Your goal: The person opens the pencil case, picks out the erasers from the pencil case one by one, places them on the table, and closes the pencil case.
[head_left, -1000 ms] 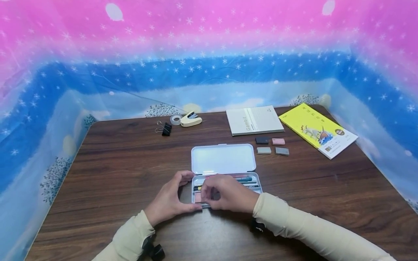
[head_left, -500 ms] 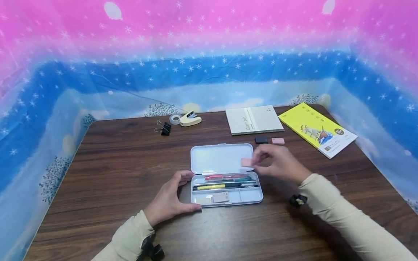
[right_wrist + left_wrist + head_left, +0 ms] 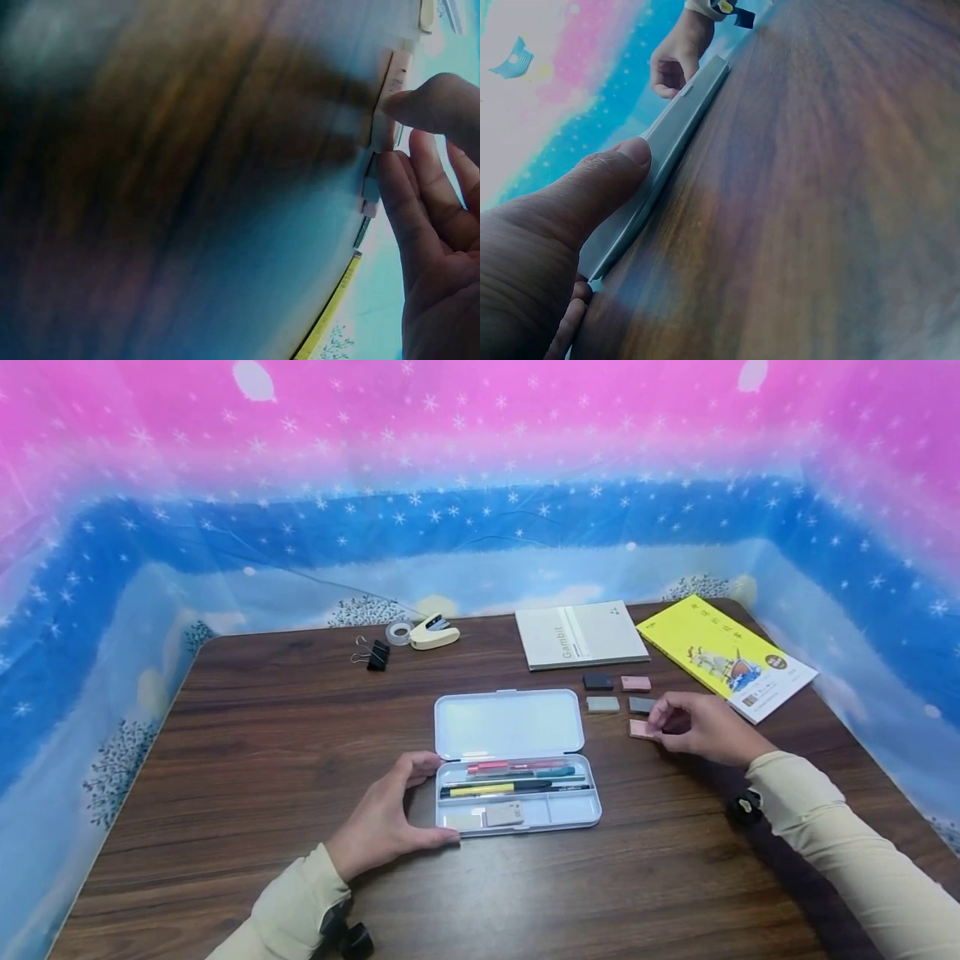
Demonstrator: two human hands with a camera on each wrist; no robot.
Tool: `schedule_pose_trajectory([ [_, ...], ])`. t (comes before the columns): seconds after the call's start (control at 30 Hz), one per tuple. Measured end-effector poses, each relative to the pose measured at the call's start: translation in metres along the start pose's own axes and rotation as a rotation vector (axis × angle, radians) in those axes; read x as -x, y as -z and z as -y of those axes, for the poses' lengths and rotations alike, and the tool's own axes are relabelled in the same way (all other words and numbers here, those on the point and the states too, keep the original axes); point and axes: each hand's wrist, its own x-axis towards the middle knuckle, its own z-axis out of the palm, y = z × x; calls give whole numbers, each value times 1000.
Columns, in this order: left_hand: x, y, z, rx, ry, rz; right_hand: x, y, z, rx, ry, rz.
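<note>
A white pencil case (image 3: 510, 722) lies on the table with its lid raised. Several pens (image 3: 517, 768) fill its back part, and two pale erasers (image 3: 504, 813) sit in its front left compartment. At the case's left end my left hand (image 3: 381, 817) grips it, thumb along the front edge and fingers at the back corner; the left wrist view shows the thumb (image 3: 622, 165) pressed on its side. To the right, my right hand (image 3: 708, 728) pinches a pink eraser (image 3: 640, 728) between thumb and fingers, low over the table, just in front of a grey eraser (image 3: 641, 704).
Beyond the held eraser lie a black eraser (image 3: 597, 682), another pink eraser (image 3: 636, 683) and a pale eraser (image 3: 602, 704). A notebook (image 3: 592, 635) and a yellow book (image 3: 720, 652) lie at back right. A binder clip (image 3: 378, 656), tape roll (image 3: 399, 632) and stapler (image 3: 435, 632) stand at back left.
My right hand has carried the pink eraser out of the case's front compartment and over to the right, beside the other erasers. The left hand stays on the case.
</note>
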Motion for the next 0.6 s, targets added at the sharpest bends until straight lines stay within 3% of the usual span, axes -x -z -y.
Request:
schedule_pose_trajectory([
  [0.47,-1,1,1,-8,5,1,1,3,3,-2,-76,6],
  [0.6,-1,1,1,-5,13,9,3,1,12,10,-41,-32],
])
